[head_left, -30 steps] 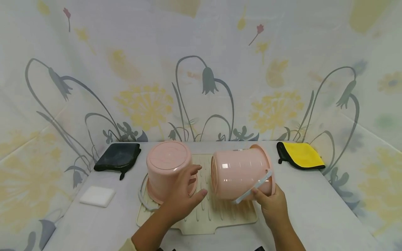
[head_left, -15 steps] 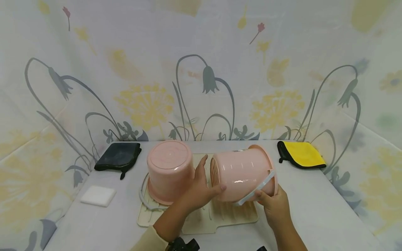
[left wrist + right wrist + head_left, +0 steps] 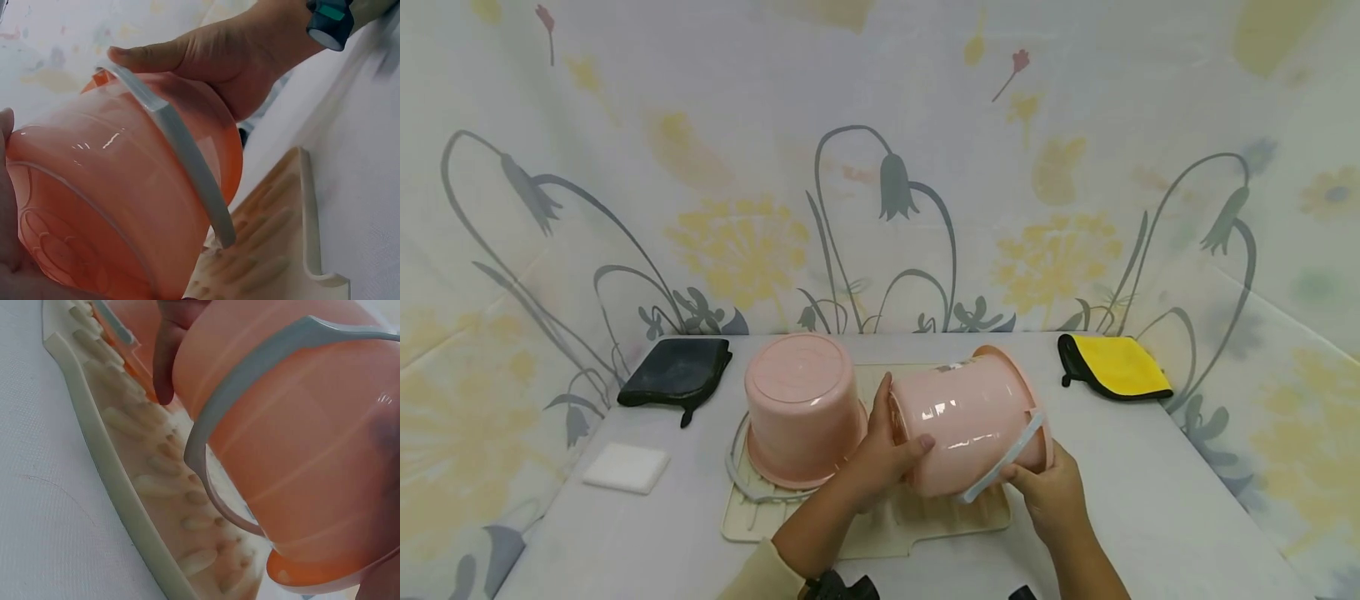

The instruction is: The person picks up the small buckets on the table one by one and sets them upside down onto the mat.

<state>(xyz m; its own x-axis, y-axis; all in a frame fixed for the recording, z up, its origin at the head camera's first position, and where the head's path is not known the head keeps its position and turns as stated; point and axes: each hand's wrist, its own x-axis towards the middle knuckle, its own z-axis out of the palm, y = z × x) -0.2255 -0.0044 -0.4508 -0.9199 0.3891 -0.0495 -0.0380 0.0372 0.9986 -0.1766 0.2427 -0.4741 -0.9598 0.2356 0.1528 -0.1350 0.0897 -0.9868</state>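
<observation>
A pink bucket (image 3: 958, 421) lies tipped on its side in both hands above the cream ridged drain tray (image 3: 940, 525). My left hand (image 3: 883, 458) holds its base end, with the thumb on the side wall. At the open end my right hand (image 3: 1051, 496) grips the rim, the thumb near the pale grey handle (image 3: 1006, 460); in the left wrist view this handle (image 3: 181, 150) hangs across the wall. A second pink bucket (image 3: 801, 392) stands upside down on the tray's left half, just left of my left hand, its grey handle (image 3: 741, 483) lying round its rim.
A white sponge block (image 3: 627, 468) lies left of the tray. Behind it is a folded dark cloth (image 3: 673, 371) with black edging. A yellow and black cloth (image 3: 1116, 367) lies at the back right. A flower-printed curtain (image 3: 880, 167) stands behind the white table (image 3: 1150, 500).
My left hand has moved right from beside the upside-down bucket to the held bucket's base and taken hold. The held bucket has shifted slightly left and its base has tilted down.
</observation>
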